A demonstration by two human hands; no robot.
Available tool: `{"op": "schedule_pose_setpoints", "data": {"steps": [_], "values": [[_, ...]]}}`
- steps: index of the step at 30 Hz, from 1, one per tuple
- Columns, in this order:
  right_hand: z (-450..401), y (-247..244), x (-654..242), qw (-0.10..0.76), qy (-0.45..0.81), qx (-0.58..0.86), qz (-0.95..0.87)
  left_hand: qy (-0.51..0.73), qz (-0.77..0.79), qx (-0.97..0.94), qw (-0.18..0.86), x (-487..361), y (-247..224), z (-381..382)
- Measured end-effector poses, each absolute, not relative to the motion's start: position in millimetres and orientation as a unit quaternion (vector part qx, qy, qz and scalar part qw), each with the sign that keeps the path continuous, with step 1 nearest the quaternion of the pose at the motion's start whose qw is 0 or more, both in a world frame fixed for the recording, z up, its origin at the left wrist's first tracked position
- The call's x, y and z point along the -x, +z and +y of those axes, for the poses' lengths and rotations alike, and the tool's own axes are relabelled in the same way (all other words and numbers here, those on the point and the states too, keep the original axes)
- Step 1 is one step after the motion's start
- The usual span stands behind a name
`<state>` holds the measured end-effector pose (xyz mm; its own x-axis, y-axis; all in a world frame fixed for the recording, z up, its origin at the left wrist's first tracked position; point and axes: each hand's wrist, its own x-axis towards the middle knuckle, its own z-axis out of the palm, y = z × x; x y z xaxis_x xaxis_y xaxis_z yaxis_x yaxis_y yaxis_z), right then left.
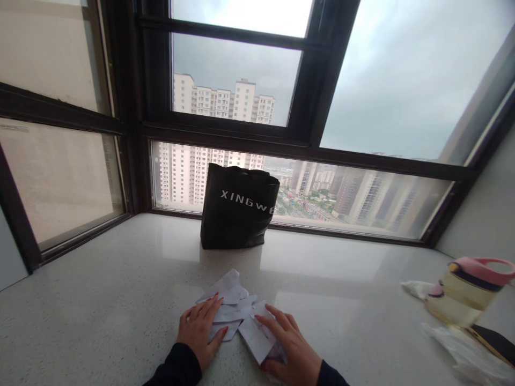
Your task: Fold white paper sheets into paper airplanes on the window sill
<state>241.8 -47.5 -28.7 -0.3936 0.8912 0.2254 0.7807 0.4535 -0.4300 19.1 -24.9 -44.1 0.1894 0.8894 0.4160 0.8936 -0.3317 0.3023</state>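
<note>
A loose pile of torn white paper pieces lies on the speckled white counter in front of me. My left hand rests against the pile's left side, its fingers stretched out over the paper. On the right side, my right hand lies with fingers spread, touching a larger folded-looking piece of paper. Neither hand is gripping anything. Beyond the pile, a black bag with white lettering stands upright near the window.
At the right stands a pink-lidded bottle holding pale yellow liquid. A crumpled white tissue or plastic and a dark phone-like object lie by it. Dark-framed windows border the counter's back and left.
</note>
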Motion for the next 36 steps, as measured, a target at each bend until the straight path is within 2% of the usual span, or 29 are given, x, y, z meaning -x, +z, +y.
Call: {"op": "schedule_pose_setpoints", "data": {"steps": [5,9,14,18,25,31,36], "values": [[-45.1,-30.3,-221.7,0.284,0.087,0.45,-0.842,-0.295,-0.564,0.771,-0.01,-19.2,-38.0,-27.1],[-44.7,-33.3,-223.9,0.357,0.101,0.436,-0.82,-0.314,-0.558,0.765,-0.067,-16.2,-36.0,-23.2],[-44.8,-24.2,-230.4,0.45,0.164,0.472,-0.74,-0.425,-0.513,0.733,-0.138,-10.2,-34.3,-17.9],[-47.3,-19.6,-229.7,0.497,0.165,0.487,-0.699,-0.494,-0.507,0.688,-0.16,-9.2,-29.2,-19.8],[-48.0,-21.0,-228.4,0.465,0.144,0.5,-0.717,-0.516,-0.487,0.671,-0.214,-13.5,-21.4,-27.5],[-42.4,-40.8,-228.1,0.385,0.15,0.514,-0.752,-0.48,-0.441,0.712,-0.259,-18.3,-21.7,-35.3],[-42.9,-47.2,-226.2,0.36,0.157,0.492,-0.777,-0.478,-0.408,0.746,-0.222,-13.3,-23.9,-31.6]]}}
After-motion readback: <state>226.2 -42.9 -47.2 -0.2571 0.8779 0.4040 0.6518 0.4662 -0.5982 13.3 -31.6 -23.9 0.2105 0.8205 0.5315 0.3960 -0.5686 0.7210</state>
